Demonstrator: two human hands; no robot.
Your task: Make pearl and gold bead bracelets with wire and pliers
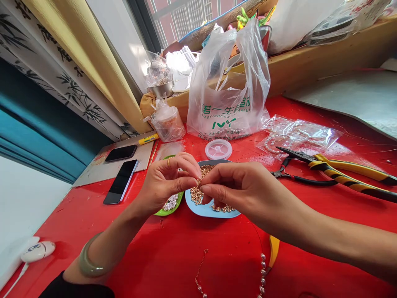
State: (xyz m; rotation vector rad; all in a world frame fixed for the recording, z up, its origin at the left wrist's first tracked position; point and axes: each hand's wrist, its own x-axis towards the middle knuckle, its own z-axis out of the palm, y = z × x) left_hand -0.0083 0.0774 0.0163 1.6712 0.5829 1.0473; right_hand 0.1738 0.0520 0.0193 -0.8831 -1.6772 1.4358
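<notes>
My left hand and my right hand meet fingertip to fingertip over a blue dish of small gold beads. Both are closed in a pinch. A tiny gold bit shows between the fingertips; its kind is too small to tell. From under my right hand a thin beading thread curves down to a string of pearly beads on the table. The left end of this strand is a fine gold chain. Partly behind my left hand sits a green dish of white pearl beads.
Right of the hands lie long-nose pliers and smaller black-handled pliers. Behind stand a clear plastic bag, a round clear case and bagged pearl strands. Two phones lie left, a white mouse-shaped device farther left.
</notes>
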